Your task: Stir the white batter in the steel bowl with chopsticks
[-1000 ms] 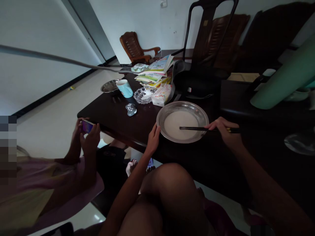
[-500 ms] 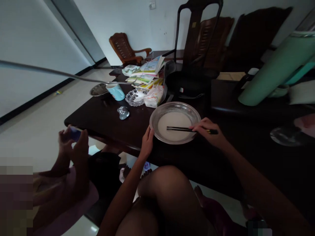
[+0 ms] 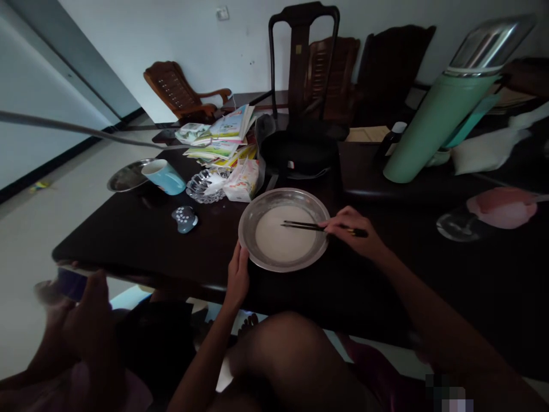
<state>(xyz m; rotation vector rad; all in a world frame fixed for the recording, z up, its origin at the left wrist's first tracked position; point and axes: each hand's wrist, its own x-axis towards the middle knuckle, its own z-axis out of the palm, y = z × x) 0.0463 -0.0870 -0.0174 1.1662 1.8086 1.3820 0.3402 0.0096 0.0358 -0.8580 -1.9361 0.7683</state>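
Observation:
A round metal basin (image 3: 283, 267) rests on the dark table, with a pale, milky liquid or batter (image 3: 283, 246) inside. My left hand (image 3: 237, 276) is closed on the basin's near-left rim, fingers on the outer wall, some of them hidden. Over the right side of the basin, my right hand (image 3: 354, 232) pinches a pair of black chopsticks (image 3: 302, 225). Their tips point left and reach the pale liquid near its middle; their gold-marked ends stick out behind the hand.
Behind the basin are a tissue pack (image 3: 242, 182), a glass dish (image 3: 206, 186) and stacked booklets (image 3: 223, 140). A blue mug (image 3: 165, 176) and a grey object (image 3: 185, 219) lie left. Right stand a green thermos (image 3: 437, 123) and a pink container (image 3: 501, 207). Another person's hands (image 3: 86, 309) hold a phone.
The view has swung right, so the table's things sit further left in the picture. Within the basin, the chopstick tips have shifted away from me and a little right. Both hands keep their hold.

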